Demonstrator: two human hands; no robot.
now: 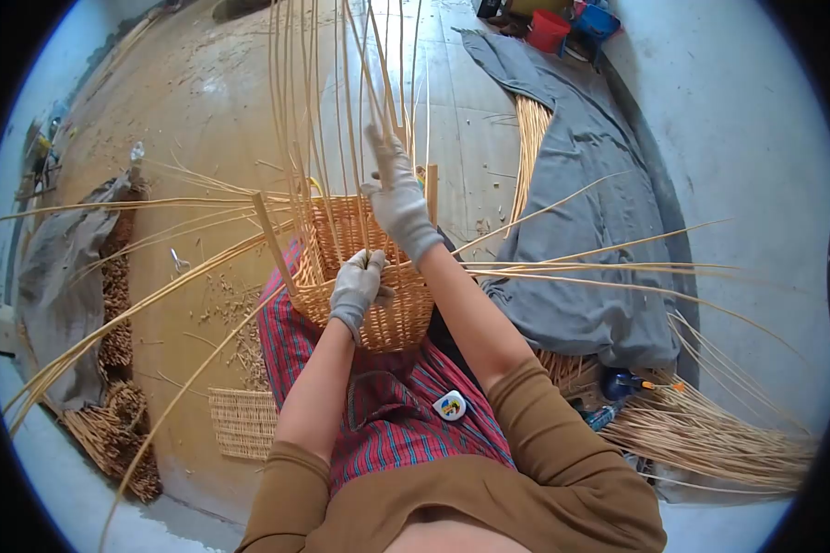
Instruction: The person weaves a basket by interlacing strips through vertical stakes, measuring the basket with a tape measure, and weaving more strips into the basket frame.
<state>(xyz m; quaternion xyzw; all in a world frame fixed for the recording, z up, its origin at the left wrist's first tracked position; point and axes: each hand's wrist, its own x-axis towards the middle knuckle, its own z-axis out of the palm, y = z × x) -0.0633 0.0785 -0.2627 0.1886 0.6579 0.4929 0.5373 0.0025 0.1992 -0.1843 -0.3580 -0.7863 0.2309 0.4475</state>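
A partly woven wicker basket point(392, 318) rests on my lap over a striped red cloth point(290, 341), with long rods standing up from it and others spreading to both sides. My left hand point(360, 286), in a grey-white glove, is closed at the near rim, its fingers pinched around the base of an upright rod. Higher up, my gloved right hand point(401, 198) reaches over the basket among the upright rods, its fingers stretched upward and touching or close to them. Wooden sticks point(274, 241) stand at the basket's corners.
Grey cloth point(572, 221) covers bundled rods at right; more rods point(710, 433) lie lower right. Covered bundles point(120, 295) line the left. A woven panel point(242, 424) and wood scraps lie on the floor. A tape measure point(450, 405) sits on my lap. A red container point(549, 30) stands at the back.
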